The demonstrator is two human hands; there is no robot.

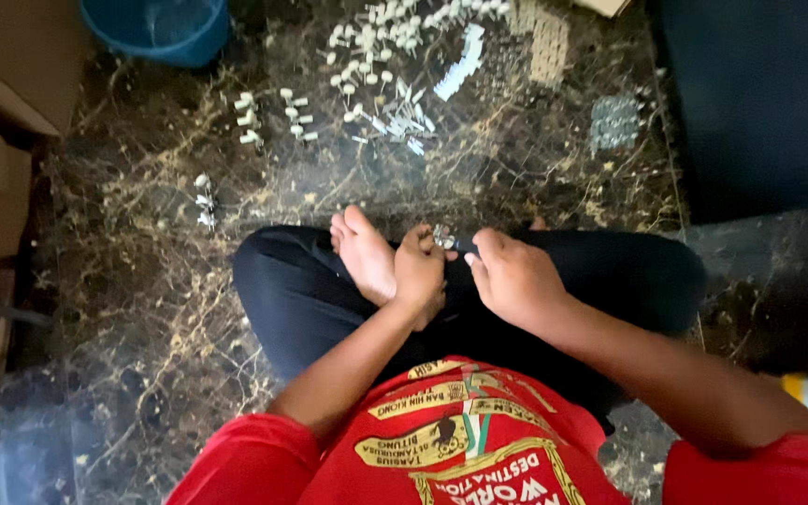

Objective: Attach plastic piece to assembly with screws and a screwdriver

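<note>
left hand point(420, 273): I see it closed in a pinch on a small round shiny metal part point(442, 235), fingertips at the top of the fist.
right hand point(513, 278): curled around a short dark tool or stem point(466, 246) whose tip meets the metal part; too small for me to tell what it is.
part location: held in the air between both hands, over the lap in black trousers point(301, 290), just beside the bare foot point(363, 251).
floor stock: scattered small white plastic pieces point(381, 56) on the dark veined marble floor point(142, 281), well apart from the hands; a curved row of white pieces point(460, 64) beside them.
other stock: a pale gridded pad of parts point(548, 45) and a grey cluster of tiny round parts point(614, 122) further right.
edges: blue plastic bucket point(165, 26) top left, brown cardboard box point(2, 65) at left.
technique, my read: keep both wrists braced on the legs, hold the part steady with the pinching fingers, drive the tool straight along the part's axis, not at an angle; a slip would likely drop the part into the lap folds.
</note>
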